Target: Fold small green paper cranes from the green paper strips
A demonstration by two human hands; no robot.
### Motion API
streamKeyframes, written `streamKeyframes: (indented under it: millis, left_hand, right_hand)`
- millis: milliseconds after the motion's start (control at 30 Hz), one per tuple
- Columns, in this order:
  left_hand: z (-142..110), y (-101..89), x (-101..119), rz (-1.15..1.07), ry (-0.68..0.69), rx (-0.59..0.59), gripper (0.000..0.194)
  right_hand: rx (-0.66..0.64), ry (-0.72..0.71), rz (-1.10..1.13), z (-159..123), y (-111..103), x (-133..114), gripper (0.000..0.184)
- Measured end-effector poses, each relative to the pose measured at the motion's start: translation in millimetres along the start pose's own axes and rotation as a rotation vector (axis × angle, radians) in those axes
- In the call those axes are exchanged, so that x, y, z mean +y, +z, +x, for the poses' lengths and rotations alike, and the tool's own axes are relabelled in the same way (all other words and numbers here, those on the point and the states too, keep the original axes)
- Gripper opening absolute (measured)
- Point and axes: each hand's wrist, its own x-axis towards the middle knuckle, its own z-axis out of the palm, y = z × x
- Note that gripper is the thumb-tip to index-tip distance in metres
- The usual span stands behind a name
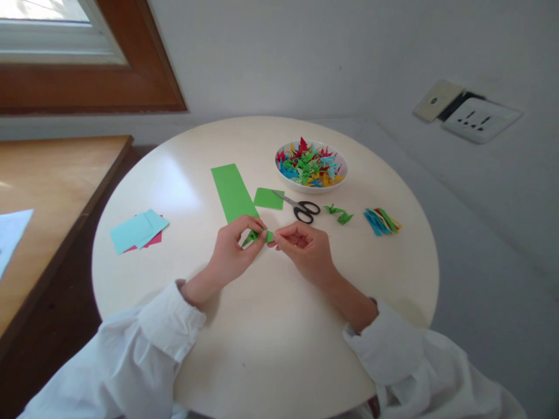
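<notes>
Between my hands, above the middle of the table, is a small green folded paper crane [251,237]. My left hand [233,244] is closed, pinching it from the left. My right hand [308,247] is closed too, with thumb and forefinger on the crane's right end; the fingertips partly hide it. Just beyond my left hand lies a long green paper strip [233,192]. A smaller green paper piece [267,199] sits beside it, with the tip of black-handled scissors [301,209] over its edge. Two small green folded pieces [338,212] rest right of the scissors.
A white bowl [312,190] full of multicoloured paper cranes stands at the back right. Coloured folded strips [382,222] lie on the right side of the round white table [271,349]. Light blue paper squares [135,231] overlap red ones on the left. A wooden desk [56,174] adjoins at left.
</notes>
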Motion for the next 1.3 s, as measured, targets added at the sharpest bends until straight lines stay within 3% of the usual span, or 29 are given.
streamKeyframes:
  millis: [667,1300]
  left_hand:
    - [0.3,0.4,0.0,-0.006,-0.032,0.008,0.005]
    - [-1.8,-0.2,-4.5,0.004,-0.016,0.041,0.004]
  right_hand:
    - [0.033,0.043,0.077,0.7,3.2,0.7,0.021]
    - [0.059,-0.02,0.063,2.6,2.3,5.8,0.021]
